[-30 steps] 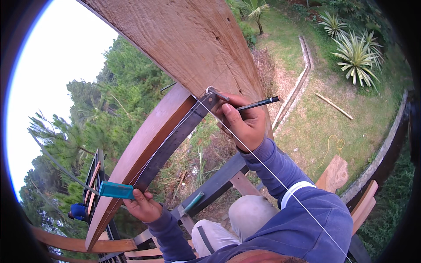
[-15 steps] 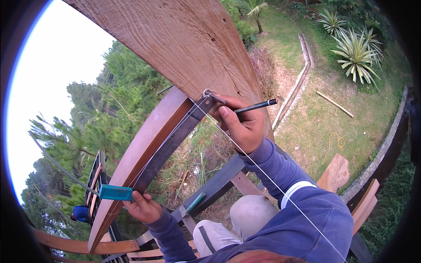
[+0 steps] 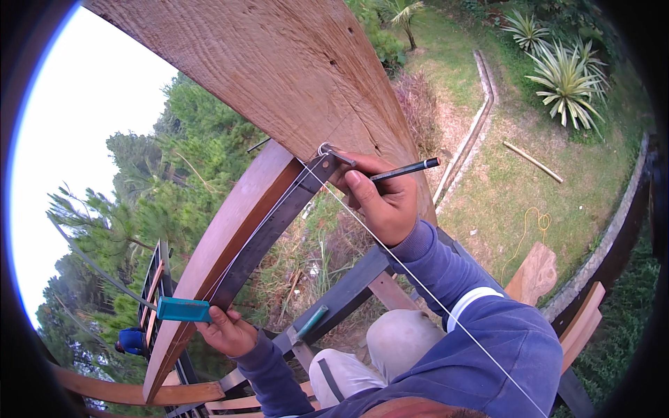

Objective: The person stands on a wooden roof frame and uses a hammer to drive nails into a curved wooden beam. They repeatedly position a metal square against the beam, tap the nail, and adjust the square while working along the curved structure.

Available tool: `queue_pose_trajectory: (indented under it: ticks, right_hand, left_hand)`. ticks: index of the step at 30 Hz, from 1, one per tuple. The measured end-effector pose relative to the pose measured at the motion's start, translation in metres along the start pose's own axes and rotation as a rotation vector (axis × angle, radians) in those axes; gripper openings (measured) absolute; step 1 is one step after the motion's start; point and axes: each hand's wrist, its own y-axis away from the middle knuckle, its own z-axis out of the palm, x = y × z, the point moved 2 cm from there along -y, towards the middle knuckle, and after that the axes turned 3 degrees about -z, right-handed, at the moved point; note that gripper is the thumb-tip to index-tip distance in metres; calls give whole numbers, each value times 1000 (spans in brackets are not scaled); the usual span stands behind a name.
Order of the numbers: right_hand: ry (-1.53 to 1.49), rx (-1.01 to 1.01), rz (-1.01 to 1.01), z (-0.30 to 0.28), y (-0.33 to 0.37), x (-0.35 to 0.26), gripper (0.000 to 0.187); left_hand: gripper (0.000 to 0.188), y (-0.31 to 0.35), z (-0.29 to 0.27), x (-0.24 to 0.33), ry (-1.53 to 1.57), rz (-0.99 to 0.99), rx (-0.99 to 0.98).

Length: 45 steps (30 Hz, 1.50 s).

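My right hand (image 3: 388, 205) is closed around a black pencil (image 3: 405, 170), which points out to the right. Its fingertips are at a small metal nail (image 3: 341, 157) on the joint of two wooden beams. A white string (image 3: 418, 282) is looped there and stretches down past my right arm. My left hand (image 3: 228, 333) pinches the right end of a teal rectangular block (image 3: 182, 308), which lies across the curved wooden beam (image 3: 230, 230). A thin grey strip (image 3: 104, 266) runs off the block's far end. Alongside the curved beam lies a dark metal bar (image 3: 268, 240).
A broad wooden beam (image 3: 279, 70) rises overhead. Below are a dark metal beam (image 3: 348, 289) with a teal tube (image 3: 311, 323) on it, and more curved timber (image 3: 132, 391). Far below lies a grassy yard (image 3: 481, 244). Another person in blue (image 3: 129, 340) is at the lower left.
The view has shifted very slightly against the beams. Both hands keep their hold on the pencil and the teal block.
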Motion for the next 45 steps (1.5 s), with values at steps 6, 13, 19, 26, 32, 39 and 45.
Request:
queue_pose_trajectory:
  ticks: [6,13,19,26,32,39,45]
  right_hand:
    - [32,-13,-29,-1,-2,-1,24]
    - [23,1,-34,-2,-2,1,24]
    - [-121,138,-231,-11,-12,-10,27]
    - [44,70,-241,-6,-24,-13,14]
    - [43,59,-351,-11,-26,-2,11]
    - [57,79,-349,-9,-26,-1,10]
    - [69,71,-372,-11,-26,2,11]
  left_hand:
    - [28,-1,-2,-1,-11,-17,36]
    - [29,-3,-7,-5,-1,-9,-3]
    - [29,-2,-5,-4,-28,-5,23]
    - [30,-2,-3,-3,-39,4,8]
    - [28,-2,-3,-3,-38,-4,12]
    - [29,-1,-1,-2,-43,-9,19]
    - [29,-2,-4,-4,-35,12,6]
